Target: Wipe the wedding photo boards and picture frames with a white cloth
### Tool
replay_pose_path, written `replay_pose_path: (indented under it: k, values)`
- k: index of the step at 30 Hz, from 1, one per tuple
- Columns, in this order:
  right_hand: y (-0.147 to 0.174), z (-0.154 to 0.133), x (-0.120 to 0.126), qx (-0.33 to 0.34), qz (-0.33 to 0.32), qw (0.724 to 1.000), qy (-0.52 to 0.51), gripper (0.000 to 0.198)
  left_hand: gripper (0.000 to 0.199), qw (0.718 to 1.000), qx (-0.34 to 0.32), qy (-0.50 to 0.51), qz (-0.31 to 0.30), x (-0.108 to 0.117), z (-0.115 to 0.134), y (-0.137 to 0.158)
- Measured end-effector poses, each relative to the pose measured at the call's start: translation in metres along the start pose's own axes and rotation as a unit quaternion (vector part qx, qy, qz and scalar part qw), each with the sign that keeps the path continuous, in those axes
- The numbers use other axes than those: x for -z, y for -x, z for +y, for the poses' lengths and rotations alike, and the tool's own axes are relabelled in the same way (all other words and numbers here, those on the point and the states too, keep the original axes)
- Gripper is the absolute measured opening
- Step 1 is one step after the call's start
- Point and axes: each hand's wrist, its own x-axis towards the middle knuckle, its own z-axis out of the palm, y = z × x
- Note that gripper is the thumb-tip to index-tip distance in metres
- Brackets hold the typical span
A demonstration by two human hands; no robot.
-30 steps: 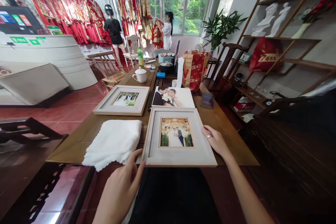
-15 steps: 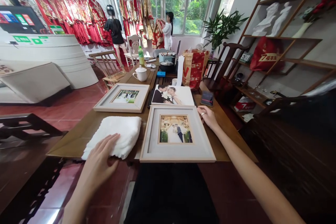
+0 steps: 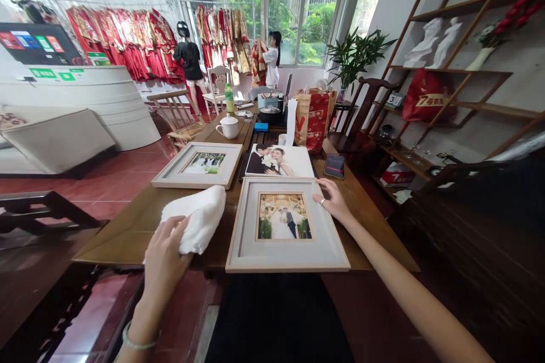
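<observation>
My left hand [image 3: 169, 249] is closed around the near end of a folded white towel [image 3: 200, 218], which is bunched and lifted at an angle over the table's front left. A pale wooden picture frame [image 3: 285, 250] with a wide light mat and a small wedding photo lies flat at the table's front edge. My right hand [image 3: 334, 201], with a ring on one finger, holds this frame by its upper right edge. Behind the towel lies a similar second frame [image 3: 198, 178]. Beyond the near frame is a larger wedding print [image 3: 293, 165] of a couple.
On the wooden table [image 3: 123, 227] stand a white lidded cup [image 3: 229, 126], a red paper bag [image 3: 314, 119], a phone [image 3: 334, 165] and a green bottle [image 3: 230, 99]. Two people are by the red garments at the back. Shelves [image 3: 451, 71] line the right side.
My left hand has gone from resting flat on the towel to gripping and raising it. My right hand has shifted from beside the frame's edge onto it.
</observation>
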Motion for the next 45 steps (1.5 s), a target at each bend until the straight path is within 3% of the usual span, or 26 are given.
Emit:
replay_pose_path:
  k: [3, 5, 10, 15, 24, 29, 38, 45]
  values:
    - [0.003, -0.003, 0.0, 0.033, -0.009, 0.999, 0.008, 0.036, 0.046, 0.997, -0.009, 0.057, 0.058, 0.013, 0.025, -0.005]
    - [0.003, -0.005, 0.001, 0.055, -0.039, 0.998, 0.001, 0.034, 0.059, 0.994, -0.041, 0.088, 0.057, 0.021, 0.046, -0.013]
    - [0.0, -0.008, 0.005, 0.076, -0.083, 0.994, -0.011, 0.034, 0.089, 0.993, -0.076, 0.079, -0.036, 0.012, 0.089, -0.034]
    - [0.006, -0.017, 0.0, 0.054, -0.116, 0.992, -0.007, 0.04, 0.092, 0.99, -0.055, 0.022, -0.132, -0.014, 0.109, -0.034]
    - [0.054, -0.029, 0.01, -0.027, -0.112, 0.992, -0.048, 0.048, 0.09, 0.988, -0.034, -0.002, -0.148, -0.02, 0.117, -0.027]
    - [0.075, -0.038, 0.015, 0.015, -0.09, 0.994, -0.053, 0.044, 0.086, 0.989, -0.03, -0.018, -0.14, -0.02, 0.12, -0.029]
    - [0.071, -0.041, 0.016, 0.065, -0.138, 0.988, -0.001, 0.043, 0.09, 0.99, -0.04, -0.01, -0.136, -0.017, 0.117, -0.028]
    - [0.048, -0.029, 0.012, 0.06, -0.165, 0.983, 0.061, 0.053, 0.082, 0.984, -0.073, 0.017, -0.16, -0.01, 0.112, -0.065]
